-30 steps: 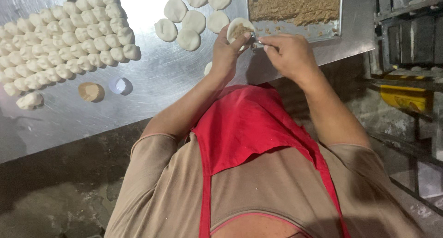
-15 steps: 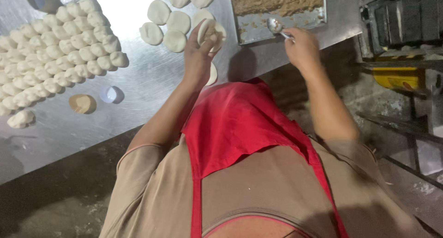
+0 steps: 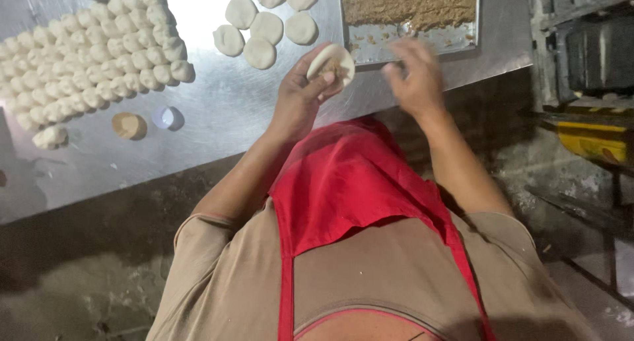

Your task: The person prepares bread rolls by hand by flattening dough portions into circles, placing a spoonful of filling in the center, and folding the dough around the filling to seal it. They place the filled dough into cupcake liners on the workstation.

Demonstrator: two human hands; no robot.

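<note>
While left hand [image 3: 300,96] cups dough round [image 3: 332,62], right hand [image 3: 415,76] blurred, seemingly empty

Rows of small dough balls [image 3: 99,57] top left on steel table [image 3: 218,116]. Flat dough rounds [image 3: 264,24] nr centre top. Red apron [image 3: 343,182] below.

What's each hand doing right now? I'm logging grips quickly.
Left hand: closed around a dough round with filling on it.
Right hand: blurred, cannot tell whether it holds anything.

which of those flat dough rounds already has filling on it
The dough round in the left hand; brown filling sits on it, while the flat rounds on the table are plain.
</note>
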